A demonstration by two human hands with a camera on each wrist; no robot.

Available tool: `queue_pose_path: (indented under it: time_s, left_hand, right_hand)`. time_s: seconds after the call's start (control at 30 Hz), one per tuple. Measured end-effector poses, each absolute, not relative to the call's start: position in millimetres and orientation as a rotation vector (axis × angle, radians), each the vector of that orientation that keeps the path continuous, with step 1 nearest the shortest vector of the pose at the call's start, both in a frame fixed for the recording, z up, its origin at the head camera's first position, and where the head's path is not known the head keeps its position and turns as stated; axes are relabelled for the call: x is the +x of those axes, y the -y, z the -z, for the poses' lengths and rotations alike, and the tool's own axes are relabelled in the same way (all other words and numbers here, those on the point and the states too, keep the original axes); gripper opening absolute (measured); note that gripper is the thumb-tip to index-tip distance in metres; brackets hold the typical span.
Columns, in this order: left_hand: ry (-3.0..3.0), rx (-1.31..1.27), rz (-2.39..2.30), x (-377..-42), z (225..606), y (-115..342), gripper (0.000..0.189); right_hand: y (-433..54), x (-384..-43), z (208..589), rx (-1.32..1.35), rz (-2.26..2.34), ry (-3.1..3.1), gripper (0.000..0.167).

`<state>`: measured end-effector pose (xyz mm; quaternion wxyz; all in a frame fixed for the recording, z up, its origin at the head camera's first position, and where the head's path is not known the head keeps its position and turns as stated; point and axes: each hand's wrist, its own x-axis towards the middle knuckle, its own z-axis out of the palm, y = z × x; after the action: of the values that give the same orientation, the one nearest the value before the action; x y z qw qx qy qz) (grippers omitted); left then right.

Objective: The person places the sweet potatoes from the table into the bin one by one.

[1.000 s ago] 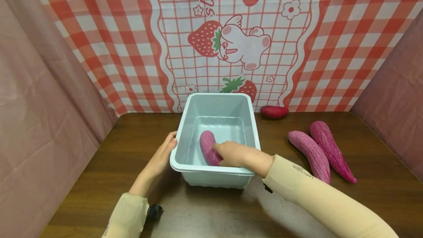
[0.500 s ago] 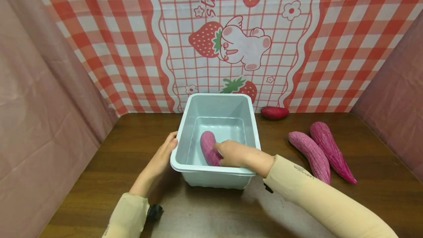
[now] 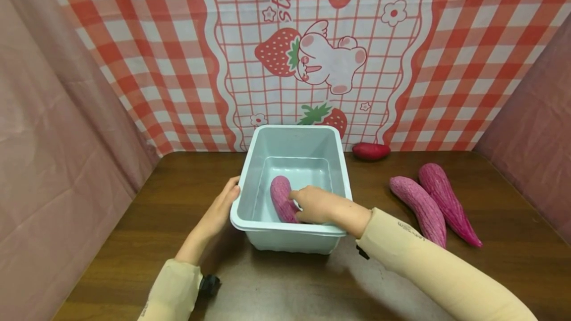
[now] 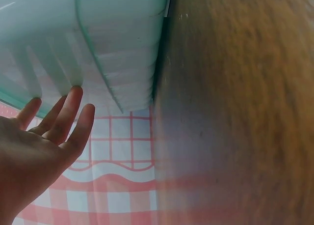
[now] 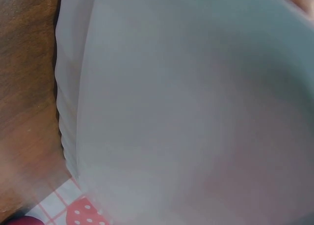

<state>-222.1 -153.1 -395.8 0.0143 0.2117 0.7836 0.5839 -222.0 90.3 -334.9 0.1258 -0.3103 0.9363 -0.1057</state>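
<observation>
Bin: one, pale blue, on bench. Eggplant: one, pink, lying inside, toward the front left. Right hand: at the eggplant; whether gripping, cannot tell. Left hand: unclenched, fingers extended against bin's outer wall. Other eggplants: two, right.

"What are you seeing from over there?"
"I'm looking at a pale tan left sleeve and a matching right sleeve."
"Is anything showing on them?"
"Small dark letters are running along the right one, but I'm having trouble reading them."
"Are you seeing anything black?"
"A chunky piece is sticking out beside the left sleeve, and a smaller bit is poking out under the right. The left hand and right hand are showing bare."
</observation>
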Motion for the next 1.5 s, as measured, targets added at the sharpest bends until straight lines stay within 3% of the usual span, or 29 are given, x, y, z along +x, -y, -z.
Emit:
queue_pose_path:
  time_s: [1.0,1.5]
  left_hand:
    - [-2.399,0.66,-1.841,-222,396,154,0.043]
    - [-2.379,0.701,-1.87,-223,397,154,0.044]
  right_hand:
    - [-92,-223,323,-0.954,0.48,-2.794,0.037]
    - [-101,-209,304,-0.945,0.458,-2.984,0.039]
